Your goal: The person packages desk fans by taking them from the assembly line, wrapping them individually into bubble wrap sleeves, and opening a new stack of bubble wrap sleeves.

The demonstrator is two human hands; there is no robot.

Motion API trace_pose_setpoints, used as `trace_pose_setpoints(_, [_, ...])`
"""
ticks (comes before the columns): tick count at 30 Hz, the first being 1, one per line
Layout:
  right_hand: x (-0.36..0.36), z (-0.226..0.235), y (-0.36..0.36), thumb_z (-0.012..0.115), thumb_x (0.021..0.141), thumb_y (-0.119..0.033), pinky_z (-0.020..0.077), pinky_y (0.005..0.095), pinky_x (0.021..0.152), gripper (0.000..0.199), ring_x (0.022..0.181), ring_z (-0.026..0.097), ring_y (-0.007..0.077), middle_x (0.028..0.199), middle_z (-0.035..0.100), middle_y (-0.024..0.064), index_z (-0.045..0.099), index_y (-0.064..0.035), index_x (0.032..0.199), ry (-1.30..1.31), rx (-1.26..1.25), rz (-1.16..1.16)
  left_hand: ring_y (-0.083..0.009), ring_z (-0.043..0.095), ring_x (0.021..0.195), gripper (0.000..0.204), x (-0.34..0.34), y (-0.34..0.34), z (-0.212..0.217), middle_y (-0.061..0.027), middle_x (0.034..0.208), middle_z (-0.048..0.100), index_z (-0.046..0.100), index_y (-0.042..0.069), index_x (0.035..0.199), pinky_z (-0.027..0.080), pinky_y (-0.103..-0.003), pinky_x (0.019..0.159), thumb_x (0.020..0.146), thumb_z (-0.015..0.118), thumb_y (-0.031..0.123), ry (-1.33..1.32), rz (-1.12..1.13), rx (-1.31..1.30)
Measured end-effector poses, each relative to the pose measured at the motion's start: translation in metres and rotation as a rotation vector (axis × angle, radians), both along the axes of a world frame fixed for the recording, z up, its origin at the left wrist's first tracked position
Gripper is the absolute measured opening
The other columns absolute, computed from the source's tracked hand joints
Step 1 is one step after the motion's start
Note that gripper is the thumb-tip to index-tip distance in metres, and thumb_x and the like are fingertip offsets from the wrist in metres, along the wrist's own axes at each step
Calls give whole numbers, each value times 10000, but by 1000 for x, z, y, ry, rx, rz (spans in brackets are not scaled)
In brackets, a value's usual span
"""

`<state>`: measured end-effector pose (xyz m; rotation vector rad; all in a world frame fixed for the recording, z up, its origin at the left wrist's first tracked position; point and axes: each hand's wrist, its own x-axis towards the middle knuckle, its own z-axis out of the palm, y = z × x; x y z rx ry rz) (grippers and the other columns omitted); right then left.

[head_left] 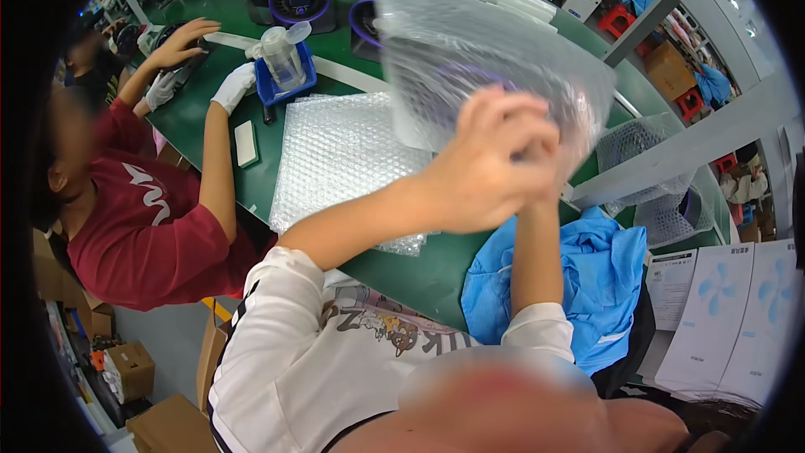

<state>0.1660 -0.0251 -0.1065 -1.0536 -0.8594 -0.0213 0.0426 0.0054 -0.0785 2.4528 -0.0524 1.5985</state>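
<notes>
A clear bubble-wrap bag [478, 38] is raised in front of me above the green table. My left hand [465, 180] is closed at its near edge, with the fingers curled and a little blurred. Close against it, my right hand [541, 174] grips the same edge, partly hidden behind the left. Purple shows through the bag; whether it is inside or behind, I cannot tell. Under and left of my left forearm lies a stack of flat bubble-wrap bags [335, 155]. A blue cloth [570, 277] lies bunched beside my right forearm.
Black round fans with purple rings [300, 2] stand at the back. To the left, a co-worker's gloved hand [236, 85] touches a blue tray [267, 91] holding a clear bottle [283, 59]. A grey metal post [696, 147] crosses at right, near wrapped items [641, 138] and white boxes [700, 319].
</notes>
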Motion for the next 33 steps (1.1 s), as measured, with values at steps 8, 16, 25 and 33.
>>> trace_pose_setpoints(8, [80, 12, -26, 800, 550, -169, 389, 388, 875, 622, 999, 487, 276, 1126, 456, 141, 531, -6, 1088, -431, -344, -834, -275, 492, 947, 171, -15, 19, -22, -76, 968, 505, 615, 88, 913, 389, -356, 835, 743, 632, 104, 382, -466, -317])
trace_pose_setpoints(16, [138, -49, -3, 673, 663, -266, 272, 491, 951, 621, 1204, 293, 383, 1336, 280, 190, 439, -204, 1235, -632, -768, -906, -192, 535, 613, 171, -37, 26, 56, -91, 796, 565, 599, 39, 719, 402, -266, 562, 812, 592, 182, 123, -1494, -419])
trace_pose_setpoints(25, [147, -59, -6, 634, 725, -284, 243, 487, 981, 559, 1210, 274, 423, 1320, 249, 272, 446, -148, 1234, -415, -750, -888, -172, 481, 545, 273, -48, -2, 53, -67, 688, 500, 545, 28, 675, 324, -271, 454, 819, 552, 261, 6, -1812, -647])
trace_pose_setpoints(33, [74, -26, 10, 582, 733, -47, 414, 368, 823, 131, 940, 523, 289, 986, 554, 141, 580, -17, 860, -637, -238, -491, -104, 460, 509, 331, -24, 28, 32, -10, 547, 466, 518, 47, 649, 330, -248, 444, 654, 733, 300, 320, -1731, -571])
